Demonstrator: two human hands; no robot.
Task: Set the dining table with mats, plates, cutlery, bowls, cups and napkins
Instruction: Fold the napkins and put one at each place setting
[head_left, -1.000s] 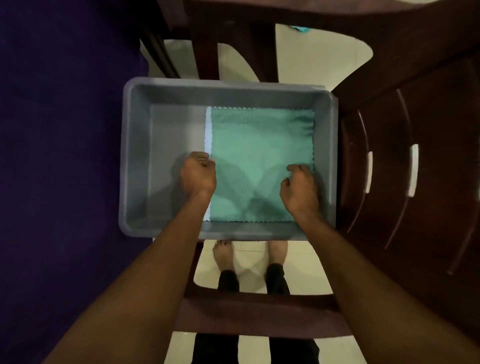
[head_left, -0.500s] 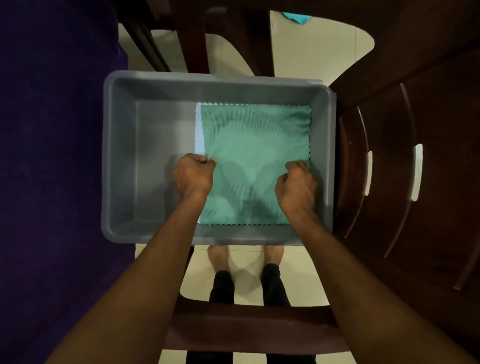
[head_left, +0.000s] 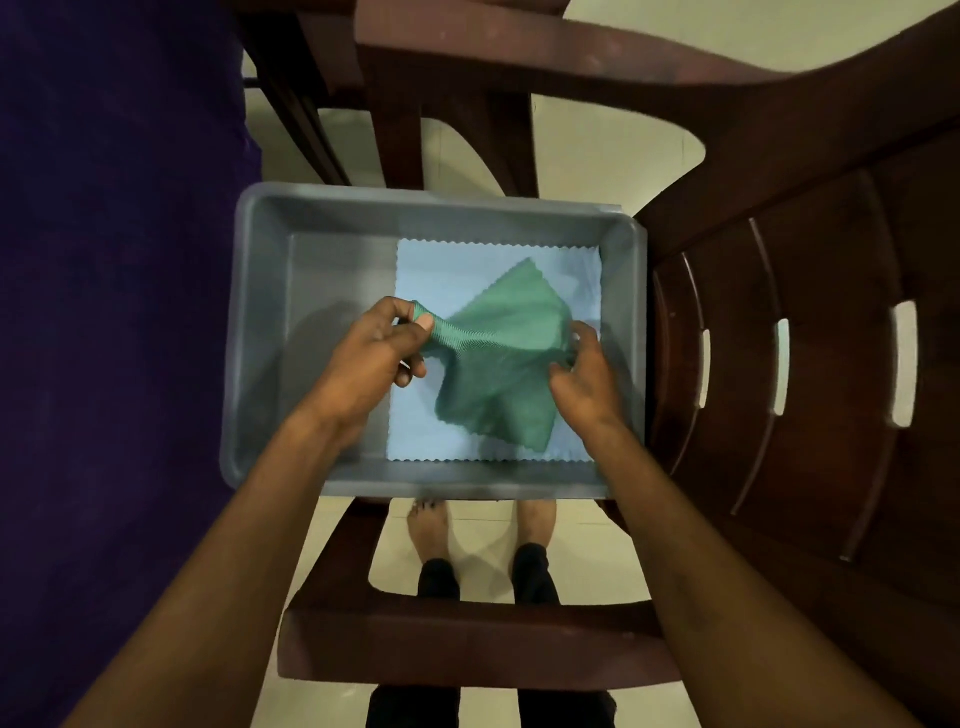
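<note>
From the head camera, looking straight down: a grey plastic tub sits on a dark wooden frame; both arms reach into it. The left hand pinches one edge of a green napkin between thumb and curled fingers, its grip tight on the cloth; the right hand has the opposite edge, fingers curled round the fabric, though the fingertips are partly hidden by the cloth, so how firmly it grips I can only half make out. The green napkin hangs between the two hands, raised off the bottom of the tub, creased and sagging in the middle, its far corner pointing up and away and its lower edge drooping toward the near wall. Beneath it a pale blue napkin lies flat on the floor of the tub, scalloped along its edges, filling the right-hand part; the left part of the tub floor shows bare grey. To the left of the tub is a dark purple cloth; to the right stands a dark brown wooden chair with slotted back; below, two bare feet stand on the pale tiled floor, seen through the gaps in the frame.
</note>
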